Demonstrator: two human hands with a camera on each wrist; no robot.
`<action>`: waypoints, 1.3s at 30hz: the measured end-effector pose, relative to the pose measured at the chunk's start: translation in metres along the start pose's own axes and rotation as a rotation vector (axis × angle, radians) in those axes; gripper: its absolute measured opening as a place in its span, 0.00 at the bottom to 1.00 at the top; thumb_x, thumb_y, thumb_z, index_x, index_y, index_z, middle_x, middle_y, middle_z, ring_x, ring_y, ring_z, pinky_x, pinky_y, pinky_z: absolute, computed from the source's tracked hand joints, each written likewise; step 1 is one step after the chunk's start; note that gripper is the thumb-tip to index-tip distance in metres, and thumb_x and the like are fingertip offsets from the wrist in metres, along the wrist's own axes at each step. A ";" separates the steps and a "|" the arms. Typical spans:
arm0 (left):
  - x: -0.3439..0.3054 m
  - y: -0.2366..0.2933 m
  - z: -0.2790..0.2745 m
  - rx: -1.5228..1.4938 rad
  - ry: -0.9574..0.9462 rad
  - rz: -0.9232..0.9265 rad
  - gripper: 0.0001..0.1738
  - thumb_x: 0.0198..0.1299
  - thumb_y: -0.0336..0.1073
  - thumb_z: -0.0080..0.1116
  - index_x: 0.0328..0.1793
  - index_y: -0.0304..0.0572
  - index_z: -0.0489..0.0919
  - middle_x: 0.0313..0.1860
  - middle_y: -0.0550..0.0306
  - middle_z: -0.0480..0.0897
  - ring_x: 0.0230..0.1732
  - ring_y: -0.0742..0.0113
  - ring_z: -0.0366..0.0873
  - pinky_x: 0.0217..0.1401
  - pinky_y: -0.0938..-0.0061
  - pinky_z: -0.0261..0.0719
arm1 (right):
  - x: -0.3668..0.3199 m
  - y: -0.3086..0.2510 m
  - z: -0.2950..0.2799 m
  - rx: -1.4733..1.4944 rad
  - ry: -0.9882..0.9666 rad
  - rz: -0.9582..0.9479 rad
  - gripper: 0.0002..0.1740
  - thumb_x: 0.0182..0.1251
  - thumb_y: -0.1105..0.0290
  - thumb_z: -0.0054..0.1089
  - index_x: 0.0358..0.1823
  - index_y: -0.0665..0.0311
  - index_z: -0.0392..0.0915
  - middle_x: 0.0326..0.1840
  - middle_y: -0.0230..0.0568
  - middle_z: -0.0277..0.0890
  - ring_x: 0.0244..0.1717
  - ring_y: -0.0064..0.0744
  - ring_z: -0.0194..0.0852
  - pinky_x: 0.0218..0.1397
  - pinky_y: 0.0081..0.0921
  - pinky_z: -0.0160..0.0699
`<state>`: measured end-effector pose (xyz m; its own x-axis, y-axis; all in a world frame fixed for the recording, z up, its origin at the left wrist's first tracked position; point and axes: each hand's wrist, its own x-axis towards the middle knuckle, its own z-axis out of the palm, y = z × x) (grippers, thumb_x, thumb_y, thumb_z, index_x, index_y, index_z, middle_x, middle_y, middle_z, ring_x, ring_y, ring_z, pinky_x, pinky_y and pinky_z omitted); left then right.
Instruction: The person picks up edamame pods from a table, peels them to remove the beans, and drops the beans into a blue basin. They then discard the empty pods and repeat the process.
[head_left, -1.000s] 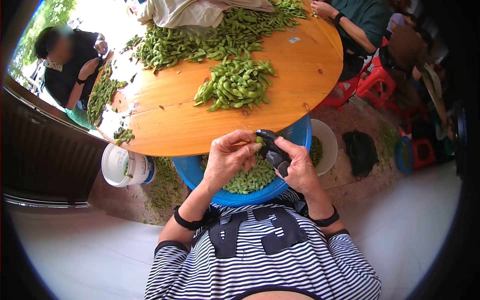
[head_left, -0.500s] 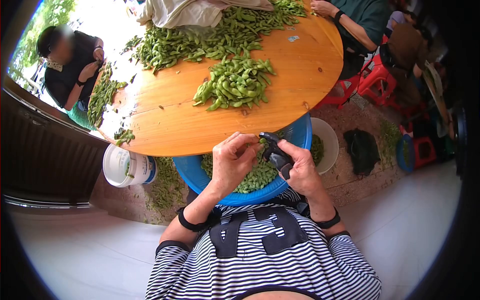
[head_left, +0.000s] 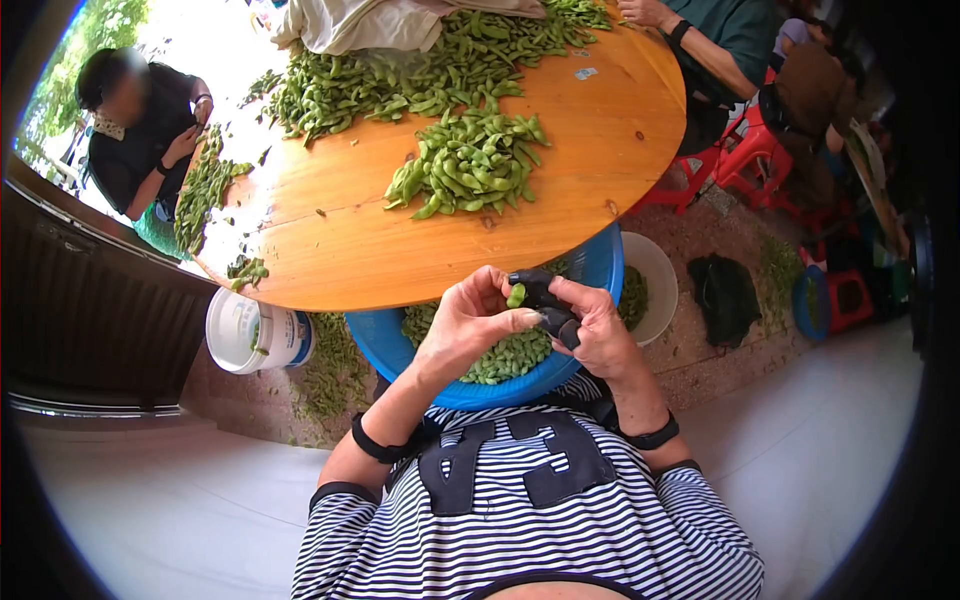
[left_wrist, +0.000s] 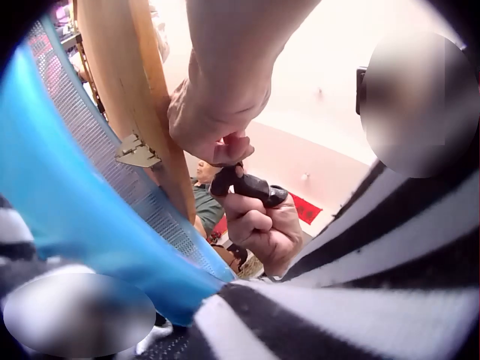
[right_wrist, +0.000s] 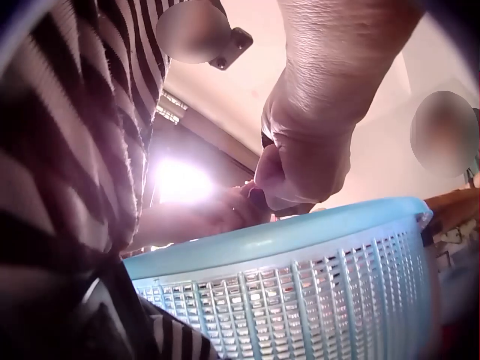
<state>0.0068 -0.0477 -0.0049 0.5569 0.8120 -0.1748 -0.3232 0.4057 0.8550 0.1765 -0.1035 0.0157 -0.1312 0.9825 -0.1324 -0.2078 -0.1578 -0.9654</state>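
Note:
My left hand (head_left: 468, 318) pinches a green bean pod (head_left: 516, 295) between thumb and fingers, beside the black tool (head_left: 545, 300). Curled round that tool is my right hand (head_left: 603, 335); black coverings on its fingers cannot be told apart from the tool. Both hands meet over a blue basket (head_left: 362, 345) holding shelled green beans (head_left: 505, 358). In the left wrist view the right hand (left_wrist: 262, 229) grips the black tool (left_wrist: 255, 187) just below the left hand (left_wrist: 217, 120). The right wrist view shows the right hand (right_wrist: 307, 165) above the basket rim (right_wrist: 285, 234).
A wooden table (head_left: 350, 250) carries a small pod pile (head_left: 470, 165) and a larger one (head_left: 400, 90) under a cloth (head_left: 365, 22). A white bucket (head_left: 235, 330) stands left, a pale tub (head_left: 655, 285) right. Two people sit at the table; red stools (head_left: 752, 165) stand at right.
The left thumb has spread lower against the black tool, and the green pod shows more plainly between the hands. Both hands stay over the basket.

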 end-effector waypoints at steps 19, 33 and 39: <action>0.003 -0.003 -0.014 -0.269 -0.162 -0.110 0.15 0.70 0.32 0.52 0.57 0.30 0.77 0.39 0.57 0.82 0.39 0.70 0.81 0.41 0.77 0.81 | -0.009 0.006 0.014 -0.886 0.275 -0.469 0.29 0.36 0.88 0.48 0.48 0.74 0.75 0.37 0.48 0.62 0.36 0.47 0.71 0.36 0.32 0.73; 0.003 -0.020 -0.007 -0.428 -0.082 0.007 0.12 0.62 0.31 0.52 0.48 0.34 0.78 0.38 0.59 0.79 0.34 0.67 0.71 0.44 0.71 0.70 | -0.012 0.010 0.021 -0.991 0.228 -0.589 0.36 0.36 0.88 0.55 0.56 0.69 0.74 0.44 0.49 0.61 0.32 0.40 0.77 0.31 0.32 0.78; -0.002 -0.020 -0.010 -0.234 -0.112 0.031 0.17 0.59 0.26 0.47 0.54 0.32 0.77 0.47 0.58 0.80 0.35 0.69 0.71 0.45 0.73 0.70 | -0.010 0.008 0.011 -0.929 0.296 -0.562 0.29 0.37 0.88 0.51 0.49 0.72 0.75 0.39 0.49 0.62 0.34 0.46 0.72 0.36 0.34 0.74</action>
<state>0.0042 -0.0529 -0.0266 0.6207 0.7796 -0.0838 -0.5026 0.4777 0.7206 0.1655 -0.1157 0.0113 0.0147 0.8950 0.4458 0.6543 0.3285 -0.6811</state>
